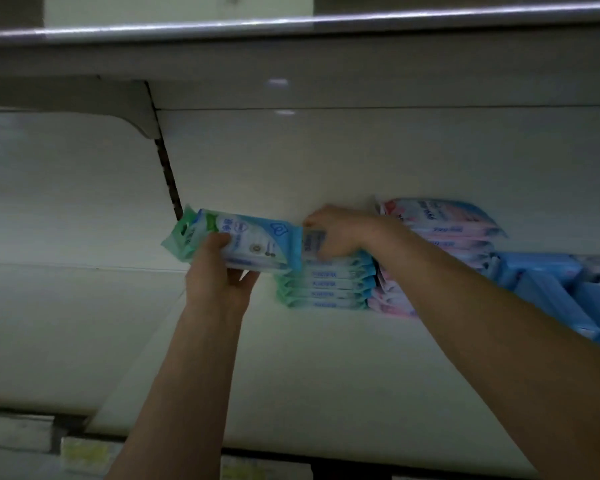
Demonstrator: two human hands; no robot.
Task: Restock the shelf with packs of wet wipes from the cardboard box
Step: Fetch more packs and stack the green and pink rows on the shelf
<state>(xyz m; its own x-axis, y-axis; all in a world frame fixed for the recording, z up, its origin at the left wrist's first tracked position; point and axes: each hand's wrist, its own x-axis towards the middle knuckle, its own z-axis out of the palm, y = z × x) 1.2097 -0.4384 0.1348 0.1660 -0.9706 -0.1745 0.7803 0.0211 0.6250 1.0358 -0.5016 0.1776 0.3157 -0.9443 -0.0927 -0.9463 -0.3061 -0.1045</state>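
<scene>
Shelf (326,375), white. Left hand (219,271): grips one wipes pack (253,242), raised just left of the green stack (326,285). Right hand (336,233): fingers curled over that stack's top. Pink stack (447,223), blue packs (541,275): right, far.

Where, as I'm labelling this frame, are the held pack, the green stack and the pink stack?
Held pack (253,242): head view, middle of its printed front.
Green stack (326,285): head view, front edges of the middle packs.
Pink stack (458,233): head view, side of an upper pack.
</scene>
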